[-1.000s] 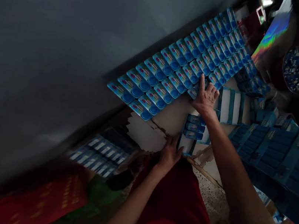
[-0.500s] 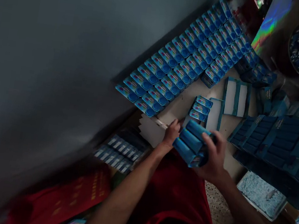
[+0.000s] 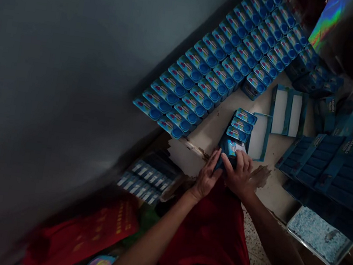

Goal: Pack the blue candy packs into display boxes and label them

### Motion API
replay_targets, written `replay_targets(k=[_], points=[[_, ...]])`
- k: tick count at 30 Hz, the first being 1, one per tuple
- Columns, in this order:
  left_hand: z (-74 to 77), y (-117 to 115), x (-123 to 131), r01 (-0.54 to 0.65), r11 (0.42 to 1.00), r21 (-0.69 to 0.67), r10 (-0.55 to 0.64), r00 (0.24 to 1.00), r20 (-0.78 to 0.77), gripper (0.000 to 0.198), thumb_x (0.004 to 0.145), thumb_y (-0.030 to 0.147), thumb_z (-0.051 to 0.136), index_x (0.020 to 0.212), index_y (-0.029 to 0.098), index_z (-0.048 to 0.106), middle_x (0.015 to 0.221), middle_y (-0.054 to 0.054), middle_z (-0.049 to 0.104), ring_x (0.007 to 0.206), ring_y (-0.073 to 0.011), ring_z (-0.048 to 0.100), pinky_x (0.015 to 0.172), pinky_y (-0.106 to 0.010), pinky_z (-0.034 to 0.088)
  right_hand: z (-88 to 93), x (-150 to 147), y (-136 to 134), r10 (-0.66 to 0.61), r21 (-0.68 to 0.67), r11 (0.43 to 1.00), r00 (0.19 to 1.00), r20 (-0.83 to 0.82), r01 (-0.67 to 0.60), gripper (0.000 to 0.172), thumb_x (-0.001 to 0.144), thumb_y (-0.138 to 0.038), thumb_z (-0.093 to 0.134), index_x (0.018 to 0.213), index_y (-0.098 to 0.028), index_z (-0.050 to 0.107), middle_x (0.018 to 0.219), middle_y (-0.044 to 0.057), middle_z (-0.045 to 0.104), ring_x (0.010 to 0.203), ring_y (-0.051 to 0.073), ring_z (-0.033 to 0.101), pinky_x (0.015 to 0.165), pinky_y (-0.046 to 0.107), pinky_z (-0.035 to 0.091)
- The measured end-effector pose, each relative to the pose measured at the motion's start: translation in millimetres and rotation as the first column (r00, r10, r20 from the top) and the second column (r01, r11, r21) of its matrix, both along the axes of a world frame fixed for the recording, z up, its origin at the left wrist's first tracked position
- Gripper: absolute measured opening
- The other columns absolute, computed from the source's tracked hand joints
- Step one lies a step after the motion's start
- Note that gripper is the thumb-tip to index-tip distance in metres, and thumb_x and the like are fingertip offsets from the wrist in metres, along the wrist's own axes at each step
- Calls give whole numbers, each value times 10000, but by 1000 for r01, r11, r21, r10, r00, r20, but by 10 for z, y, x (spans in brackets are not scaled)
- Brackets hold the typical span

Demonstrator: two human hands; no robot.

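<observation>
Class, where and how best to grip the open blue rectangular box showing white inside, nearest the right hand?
Probably pinch the box by its near right corner, from the right: its thin walls stand raised, while blue containers crowd its left side.

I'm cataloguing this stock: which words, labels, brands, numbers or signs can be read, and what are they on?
No text reads for certain.
Small blue packs in rows: white lettering, too small to read.
Group of three packs: lettering, too small to read.
Blue boxes at the right: pale lettering, too blurred to read.
Red bag: yellow markings, too blurred to read.
</observation>
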State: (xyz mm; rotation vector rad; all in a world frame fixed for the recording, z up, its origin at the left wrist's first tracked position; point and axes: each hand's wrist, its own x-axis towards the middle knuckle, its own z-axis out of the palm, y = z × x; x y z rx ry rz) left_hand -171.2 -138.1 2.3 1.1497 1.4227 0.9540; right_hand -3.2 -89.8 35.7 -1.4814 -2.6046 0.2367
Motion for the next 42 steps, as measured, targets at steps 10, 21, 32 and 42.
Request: replay_targets(k=[10,21,32,42], points=[[-87,113,86,-117,991,61,124,981,-149,628,1107,515,405,1647,194,426,1657,-166,506,1590,-280,419,1310,-483,366,184,-195,291,110,-32,993,994,10,-110,542,1033,-332,578,1575,-347,579,1600,147,532,1503,338,453,1238,548,367],[-211,56,9,-240,970,-21,231,950,-211,607,1065,569,501,1570,235,536,1650,-161,496,1616,-306,363,1321,-489,336,260,-341,413,147,-185,972,989,14,-142,620,1025,-289,593,1637,-302,492,1657,154,489,1569,330,398,1278,527,325],[-140,295,18,-255,967,29,255,943,-214,583,1060,531,541,1576,261,519,1550,-168,552,1476,-299,530,1252,-468,434,140,-180,371,54,-44,998,998,21,-53,643,972,-584,699,1548,-317,598,1597,164,557,1560,398,413,1278,633,298],[584,854,-124,-237,909,344,372,832,-411,341,1018,380,679,1324,228,694,1283,-130,705,1279,-276,660,1169,-465,501,547,-41,2602,-304,-3,952,950,78,305,1115,924,-751,655,1698,-44,277,1750,325,199,1662,464,125,1294,665,227]])
